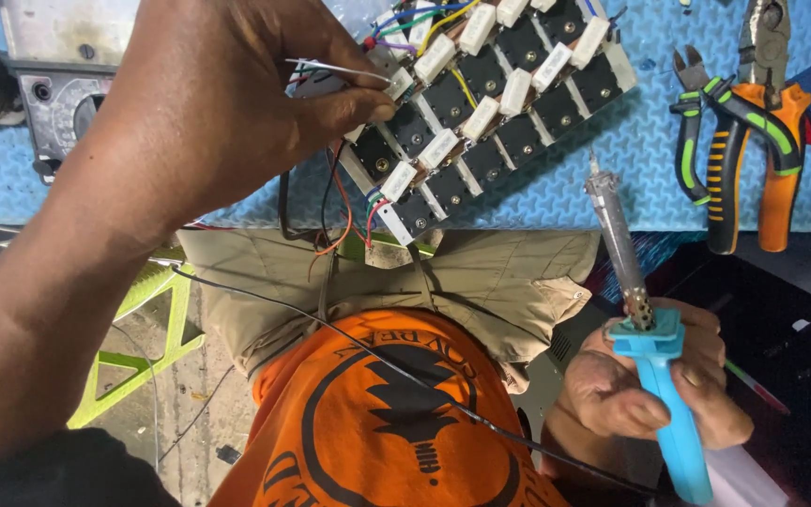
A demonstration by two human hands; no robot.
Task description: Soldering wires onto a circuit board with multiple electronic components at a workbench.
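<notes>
A person bends over a blue foam mat (556, 188) at a cluttered bench, both hands busy with electrical work. The left hand (227, 103) is closed in a pinch, thumb and fingertips gripping a thin white wire (340, 69) at the near left corner of a board (481, 103) that lies slantwise on the mat, its black sockets alternating with small white blocks in neat rows. Loose wires (330, 207) in red, black, yellow, blue and purple trail from the board's edge and hang off the mat toward the person's lap. The right hand (654, 385) is clenched around the light-blue handle of a soldering iron (640, 319), held low at the right, well apart from the board, with its metal shaft pointing up so that the tip reaches just over the mat's near edge (the tip touches nothing that can be made out). To the right on the mat lie green-and-black cutters (706, 122) just beside orange-handled pliers (767, 113). A grey metal unit (58, 84) sits at the mat's upper left. Below, the person's orange shirt (377, 422) and khaki shorts (481, 272) fill the middle of the view, crossed by a thin black cord (377, 357), with a lime-green stool (157, 319) on the floor to the left.
</notes>
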